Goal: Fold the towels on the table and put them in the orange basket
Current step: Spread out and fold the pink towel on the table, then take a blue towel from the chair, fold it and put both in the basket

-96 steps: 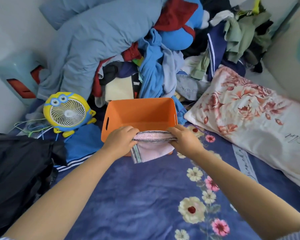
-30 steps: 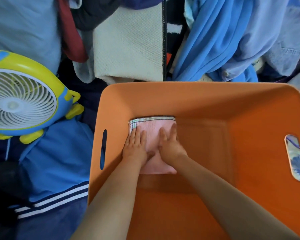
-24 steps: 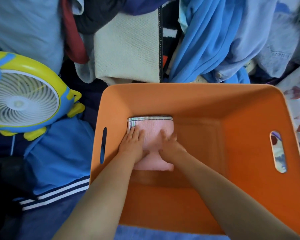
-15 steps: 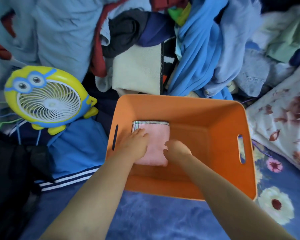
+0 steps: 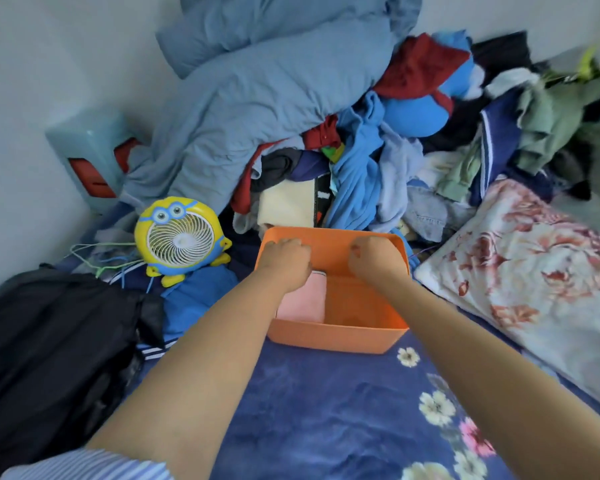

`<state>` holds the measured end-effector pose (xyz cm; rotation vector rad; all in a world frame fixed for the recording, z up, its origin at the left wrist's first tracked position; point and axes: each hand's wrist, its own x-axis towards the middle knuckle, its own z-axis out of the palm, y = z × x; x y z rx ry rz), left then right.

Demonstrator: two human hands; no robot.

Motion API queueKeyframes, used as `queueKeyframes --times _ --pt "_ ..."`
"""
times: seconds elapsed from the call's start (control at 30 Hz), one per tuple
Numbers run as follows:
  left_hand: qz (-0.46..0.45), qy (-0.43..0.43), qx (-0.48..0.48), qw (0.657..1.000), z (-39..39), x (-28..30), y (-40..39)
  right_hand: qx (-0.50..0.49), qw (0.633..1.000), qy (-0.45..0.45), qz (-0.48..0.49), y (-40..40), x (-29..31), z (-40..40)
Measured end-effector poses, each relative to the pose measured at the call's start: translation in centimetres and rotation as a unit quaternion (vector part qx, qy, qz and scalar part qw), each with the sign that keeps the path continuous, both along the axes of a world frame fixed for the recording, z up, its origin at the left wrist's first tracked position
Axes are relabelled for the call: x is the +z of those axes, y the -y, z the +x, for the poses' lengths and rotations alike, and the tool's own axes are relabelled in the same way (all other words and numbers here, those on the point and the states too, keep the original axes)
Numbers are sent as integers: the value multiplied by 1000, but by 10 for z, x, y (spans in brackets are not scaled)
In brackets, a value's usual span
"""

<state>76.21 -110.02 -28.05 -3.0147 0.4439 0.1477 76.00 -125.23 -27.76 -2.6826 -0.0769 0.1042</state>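
Note:
A folded pink towel [image 5: 305, 299] with a striped edge lies flat on the floor of the orange basket [image 5: 336, 336], against its left wall. My left hand [image 5: 286, 258] hovers over the basket's left side and hides part of the towel. My right hand [image 5: 371, 258] is level with it over the right side. Both hands have loosely curled fingers, hold nothing and are clear of the towel.
The basket stands on a blue floral bedspread [image 5: 326, 410]. A yellow cartoon fan [image 5: 179, 237] sits to its left, above a black garment [image 5: 49, 341]. A heap of clothes and blue bedding [image 5: 274, 116] rises behind. A floral pillow [image 5: 534, 271] lies to the right.
Both hands carried the folded towel into the basket, pressed it flat on the floor, then lifted off it. The view has pulled back from the basket.

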Motion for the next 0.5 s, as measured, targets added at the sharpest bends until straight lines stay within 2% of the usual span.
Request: queueKeyframes --times 0.33,0.5 --pt "42 72 -81 993 -137 117 8 -35 993 92 -69 8 104 -167" --pt "21 101 -169 980 -209 139 18 -132 975 148 -98 8 131 -264"
